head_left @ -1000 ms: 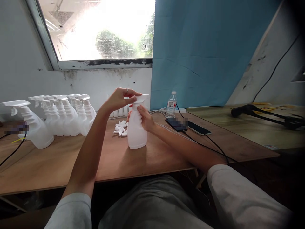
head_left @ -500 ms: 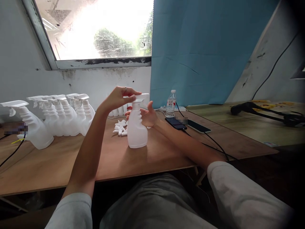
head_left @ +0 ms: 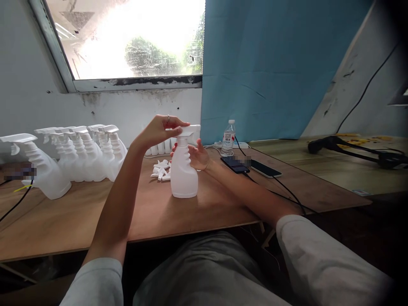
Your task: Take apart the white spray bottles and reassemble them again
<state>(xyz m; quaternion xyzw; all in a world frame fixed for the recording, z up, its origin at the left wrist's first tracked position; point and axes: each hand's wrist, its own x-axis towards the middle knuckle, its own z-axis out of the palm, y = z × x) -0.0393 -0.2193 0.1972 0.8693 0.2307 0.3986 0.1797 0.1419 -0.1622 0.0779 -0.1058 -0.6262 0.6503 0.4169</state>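
A white spray bottle (head_left: 184, 176) stands upright on the brown table, its nozzle turned to the right. My left hand (head_left: 161, 131) grips the spray head (head_left: 190, 130) from the left, thumb and fingers closed on it. Behind the bottle's neck is my right hand (head_left: 196, 156), palm up with its fingers spread; the bottle hides part of them. Several loose white spray parts (head_left: 160, 171) lie in a small pile just left of the bottle.
Several finished-looking spray bottles (head_left: 84, 155) stand at the left. Another spray bottle (head_left: 47, 170) is nearer the left edge. A clear water bottle (head_left: 228, 140), two phones (head_left: 235, 165) and black cables are on the right, with the table's front edge (head_left: 197, 232) before me.
My right hand has lowered slightly behind the bottle. My left hand keeps its grip on the spray head, and the bottle stays in place.
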